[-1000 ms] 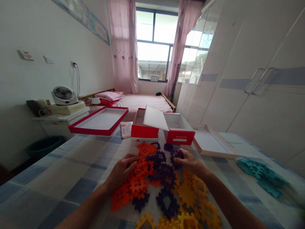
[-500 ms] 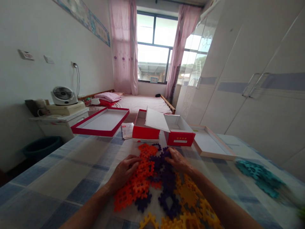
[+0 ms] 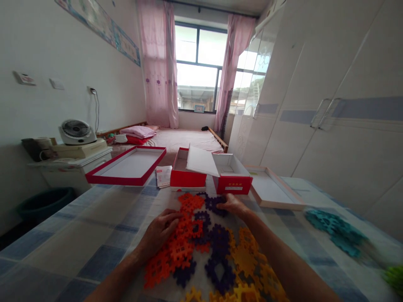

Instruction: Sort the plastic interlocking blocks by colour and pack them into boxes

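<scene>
Several flat, gear-edged plastic building pieces lie in colour groups on the table. Across the left edge of the orange pieces point(image 3: 181, 251) rests my left hand point(image 3: 162, 228), its fingers extended and the thumb apart. My right hand point(image 3: 234, 205) pinches the right side of a purple gear-edged piece point(image 3: 215, 204) at the far end of the group. More purple pieces point(image 3: 219, 237) lie down the middle, a few of them beside or partly under orange ones. Yellow pieces point(image 3: 245, 258) spread below my right forearm, which hides some of them.
Behind the pieces stand two open red boxes point(image 3: 189, 179) point(image 3: 233, 184), a white lid leaning across them. A red-rimmed tray point(image 3: 115, 180) is at left, by some papers point(image 3: 163, 176). A shallow pale box lid point(image 3: 277, 201) and teal pieces point(image 3: 335, 230) lie to the right.
My right hand and the purple piece under it have moved away from the other purple pieces, toward the boxes. My left hand stays on the orange pieces. The view has shifted slightly.
</scene>
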The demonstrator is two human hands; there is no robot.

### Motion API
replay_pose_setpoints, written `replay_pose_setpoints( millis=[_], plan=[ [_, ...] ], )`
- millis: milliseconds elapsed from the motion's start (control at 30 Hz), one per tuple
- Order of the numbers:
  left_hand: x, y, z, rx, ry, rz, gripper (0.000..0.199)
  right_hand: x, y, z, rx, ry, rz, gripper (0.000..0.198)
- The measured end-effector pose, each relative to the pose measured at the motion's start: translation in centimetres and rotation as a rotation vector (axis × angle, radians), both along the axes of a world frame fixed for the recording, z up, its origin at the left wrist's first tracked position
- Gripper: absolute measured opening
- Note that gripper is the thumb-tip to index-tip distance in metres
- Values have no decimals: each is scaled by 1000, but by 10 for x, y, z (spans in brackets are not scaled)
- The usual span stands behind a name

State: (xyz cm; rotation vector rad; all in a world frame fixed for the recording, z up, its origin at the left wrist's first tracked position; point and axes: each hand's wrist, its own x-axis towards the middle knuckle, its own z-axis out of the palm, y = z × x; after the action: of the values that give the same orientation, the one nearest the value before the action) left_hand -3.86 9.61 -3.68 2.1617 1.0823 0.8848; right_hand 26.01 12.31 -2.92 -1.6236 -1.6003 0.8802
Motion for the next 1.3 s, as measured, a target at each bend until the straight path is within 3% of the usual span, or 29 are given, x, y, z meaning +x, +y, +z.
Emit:
replay_pose_setpoints(
  millis=[200, 367, 467, 567, 667, 800, 933, 1067, 1167, 1233, 1300],
  plan=[
    [-1, 2, 0, -13, 2, -18, 36, -3, -6, 3, -25, -39, -49, 27],
    [-1, 3, -2, -10, 29, -21, 37, -21, -21, 8, 79, -22, -70, 30],
    [-3, 4, -3, 6, 51, -12, 37, -15, -37, 18, 141, 16, -136, 33],
    [-6, 8, -7, 33, 86, -6, 37, 21, -68, 31, 157, 84, -203, 36],
    [-9, 14, -12, 58, 102, -2, 38, 75, -120, 34, 116, 147, -281, 42],
    [-11, 18, -18, 82, 121, -2, 36, 141, -194, 21, -5, 97, -476, 44],
    [-11, 17, -17, 100, 136, 2, 37, 180, -236, 4, -38, -94, -537, 42],
    [-9, 13, -13, 90, 142, 18, 39, 191, -246, 0, 8, -431, -591, 48],
    [-6, 9, -9, 66, 126, 9, 40, 175, -236, 10, 138, -630, -637, 55],
    [-4, 7, -8, 44, 109, 2, 40, 150, -220, 21, 174, -591, -557, 53],
    [-3, 6, -7, 21, 94, 8, 39, 116, -198, 31, 135, -476, -364, 46]
  ],
)
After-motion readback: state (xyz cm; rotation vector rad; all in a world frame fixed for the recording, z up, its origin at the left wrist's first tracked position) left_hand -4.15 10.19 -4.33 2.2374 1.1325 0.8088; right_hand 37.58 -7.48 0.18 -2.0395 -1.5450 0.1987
